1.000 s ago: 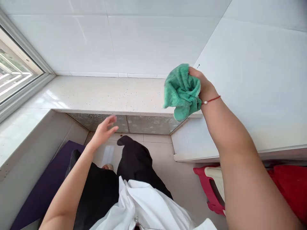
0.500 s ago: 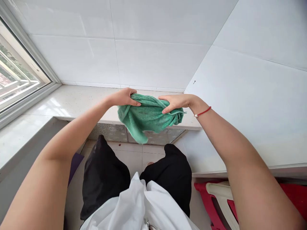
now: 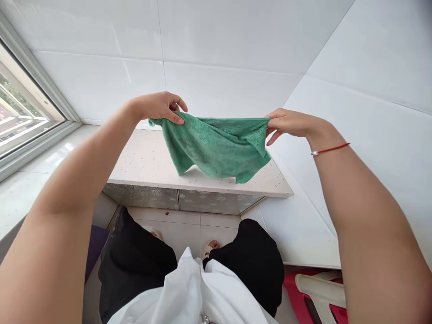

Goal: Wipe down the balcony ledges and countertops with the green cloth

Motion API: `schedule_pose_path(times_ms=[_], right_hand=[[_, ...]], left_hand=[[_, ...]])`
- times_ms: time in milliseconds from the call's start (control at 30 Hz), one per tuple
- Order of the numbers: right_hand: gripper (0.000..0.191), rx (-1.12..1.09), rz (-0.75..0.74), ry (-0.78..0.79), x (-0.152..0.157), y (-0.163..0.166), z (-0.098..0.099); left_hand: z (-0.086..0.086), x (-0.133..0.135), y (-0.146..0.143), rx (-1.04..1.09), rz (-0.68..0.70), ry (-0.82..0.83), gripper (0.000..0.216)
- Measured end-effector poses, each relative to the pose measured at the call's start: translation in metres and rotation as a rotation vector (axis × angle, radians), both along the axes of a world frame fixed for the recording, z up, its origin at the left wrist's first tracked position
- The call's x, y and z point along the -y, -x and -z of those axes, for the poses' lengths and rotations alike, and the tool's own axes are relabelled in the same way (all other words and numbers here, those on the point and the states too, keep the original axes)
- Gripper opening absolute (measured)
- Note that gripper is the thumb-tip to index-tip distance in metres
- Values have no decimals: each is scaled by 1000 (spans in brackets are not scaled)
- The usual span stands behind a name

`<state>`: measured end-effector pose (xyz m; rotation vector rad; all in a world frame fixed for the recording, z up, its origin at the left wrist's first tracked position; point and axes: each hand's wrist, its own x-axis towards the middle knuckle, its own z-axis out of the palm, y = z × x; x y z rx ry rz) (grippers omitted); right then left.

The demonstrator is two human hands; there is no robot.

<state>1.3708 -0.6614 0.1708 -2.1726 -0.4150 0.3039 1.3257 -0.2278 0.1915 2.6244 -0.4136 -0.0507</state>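
Where the white wall (image 3: 222,36) meets the speckled ledge (image 3: 135,157), a green cloth (image 3: 216,148) hangs over the latter — top edge stretched out, a diagonal fold left in it — with left hand (image 3: 160,107) and right hand (image 3: 293,123) each pinching near one end.

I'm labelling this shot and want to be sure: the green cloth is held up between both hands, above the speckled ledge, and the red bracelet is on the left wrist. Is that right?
Not quite: the head view shows the red bracelet on the right wrist. The green cloth is indeed held up between both hands, above the speckled ledge.
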Motion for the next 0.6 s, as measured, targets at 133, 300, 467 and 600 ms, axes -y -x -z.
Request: schedule_pose_path(times_ms=[133, 300, 467, 600], right_hand=[[16, 185, 197, 86, -10, -45, 19], [19, 296, 187, 312, -19, -43, 63], [24, 63, -213, 657, -44, -10, 118], [65, 160, -87, 679, -115, -10, 166]], left_hand=[[27, 22, -53, 117, -115, -86, 42], [82, 49, -58, 92, -38, -375, 45], [140, 63, -37, -253, 140, -535, 25], [191, 90, -49, -16, 120, -462, 56]])
